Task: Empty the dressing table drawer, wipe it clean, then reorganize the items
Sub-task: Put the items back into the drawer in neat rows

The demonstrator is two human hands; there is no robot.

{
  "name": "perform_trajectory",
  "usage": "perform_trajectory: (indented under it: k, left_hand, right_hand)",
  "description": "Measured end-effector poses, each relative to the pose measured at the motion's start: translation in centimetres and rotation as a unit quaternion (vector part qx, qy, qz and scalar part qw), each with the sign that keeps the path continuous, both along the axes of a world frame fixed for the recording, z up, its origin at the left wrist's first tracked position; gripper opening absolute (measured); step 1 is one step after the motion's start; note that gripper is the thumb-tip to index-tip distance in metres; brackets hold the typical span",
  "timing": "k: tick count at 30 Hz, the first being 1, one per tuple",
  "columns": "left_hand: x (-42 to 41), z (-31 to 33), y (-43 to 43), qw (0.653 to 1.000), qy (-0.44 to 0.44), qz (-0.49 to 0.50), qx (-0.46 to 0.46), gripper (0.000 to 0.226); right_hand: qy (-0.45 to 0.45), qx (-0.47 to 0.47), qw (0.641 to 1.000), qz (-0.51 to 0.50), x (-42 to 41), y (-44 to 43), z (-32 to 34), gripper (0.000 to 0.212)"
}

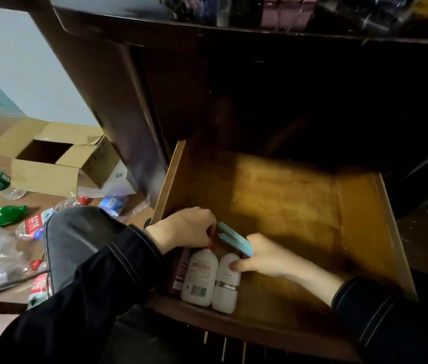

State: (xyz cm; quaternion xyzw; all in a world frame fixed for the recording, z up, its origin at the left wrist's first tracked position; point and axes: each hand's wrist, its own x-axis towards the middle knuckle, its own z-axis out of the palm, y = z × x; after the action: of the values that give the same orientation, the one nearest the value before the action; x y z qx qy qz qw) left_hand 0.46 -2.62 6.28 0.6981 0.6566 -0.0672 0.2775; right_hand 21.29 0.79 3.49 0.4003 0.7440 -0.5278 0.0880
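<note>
A green bottle is lying among other plastic bottles on the floor beside an open cardboard box, whose inside is showing dark. The left hand is curling its fingers down at the red cap of a white barcode bottle; whether it is gripping cannot be told. That bottle is lying in the drawer at its near left corner, between a dark red tube and a second white bottle, all lengthwise front to back. The right hand is pinching a pale blue clip, which is slanting toward the far left, and its thumb is resting on the second bottle.

place: home bedroom | cues: dressing table, cardboard box, green bottle on floor
</note>
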Motion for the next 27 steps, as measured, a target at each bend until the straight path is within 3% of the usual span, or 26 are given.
perform_trajectory:
  k: [3, 11, 15, 19, 22, 24, 25, 27]
  left_hand:
    - [0.0, 0.1, 0.1, 1.0, -0.005, 0.004, 0.0, 0.017]
    - [0.0, 0.3, 0.0, 1.0, -0.008, 0.013, -0.007, 0.017]
    - [-0.1, 0.2, 0.0, 1.0, -0.001, 0.01, -0.007, 0.017]
    - [0.2, 0.9, 0.1, 0.996, 0.0, 0.05, 0.07, 0.015]
    - [1.1, 2.0, 0.7, 0.965, -0.171, 0.173, 0.096, 0.022]
    - [2.4, 3.2, 1.3, 0.909, -0.326, 0.259, 0.016, 0.032]
    - [3.3, 3.8, 1.8, 0.884, -0.37, 0.287, -0.022, 0.035]
    - [5.0, 4.3, 2.9, 0.865, -0.403, 0.299, -0.024, 0.033]
  right_hand:
    - [0.008, -0.016, 1.0, 0.006, 0.0, -0.5, -0.2, 0.022]
    - [-0.048, -0.02, 0.998, -0.021, 0.1, -0.8, -0.4, 0.053]
    - [-0.062, -0.025, 0.997, -0.029, 0.0, -0.1, 0.2, 0.086]
    - [0.006, -0.085, 0.989, -0.122, 0.9, 2.0, 1.8, 0.068]
    - [0.087, -0.141, 0.971, -0.171, 1.7, 3.0, 3.4, 0.043]
    - [0.121, -0.151, 0.965, -0.178, 1.9, 3.2, 4.3, 0.032]
    - [0.137, -0.158, 0.961, -0.182, 2.1, 3.2, 4.7, 0.029]
    - [0.166, -0.17, 0.953, -0.189, 2.4, 3.2, 5.4, 0.024]
